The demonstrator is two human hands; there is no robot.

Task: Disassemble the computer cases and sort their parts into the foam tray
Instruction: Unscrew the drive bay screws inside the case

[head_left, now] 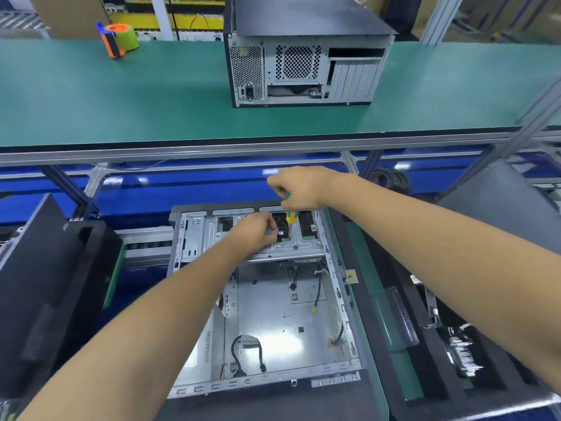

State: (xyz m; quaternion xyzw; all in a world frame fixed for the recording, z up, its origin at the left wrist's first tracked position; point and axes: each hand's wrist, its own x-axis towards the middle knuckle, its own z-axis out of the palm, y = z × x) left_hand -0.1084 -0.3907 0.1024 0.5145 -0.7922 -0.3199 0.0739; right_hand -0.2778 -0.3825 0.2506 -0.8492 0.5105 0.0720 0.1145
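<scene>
Over open case (273, 314), screwdriver (290, 216) upright, tip down

Open computer case (267, 299) lay flat on the near bench, side panel off, loose black cables (247, 354) on its bare metal floor. Right hand (299, 188) gripped a yellow-green screwdriver (290, 215), held upright, tip down over the drive cage (273, 241) at the case's far end. Left hand (255, 233) rested on that cage just beside the screwdriver, fingers curled; whether it pinched anything could not be told. Second computer case (303, 56) stood closed on the green upper shelf (121, 101), rear panel facing the camera. Orange-green tape dispenser (118, 39) sat far left on the shelf. Black foam tray (431, 344) lay right of the open case, holding parts. Black panel (45, 284) leaned at left.
</scene>
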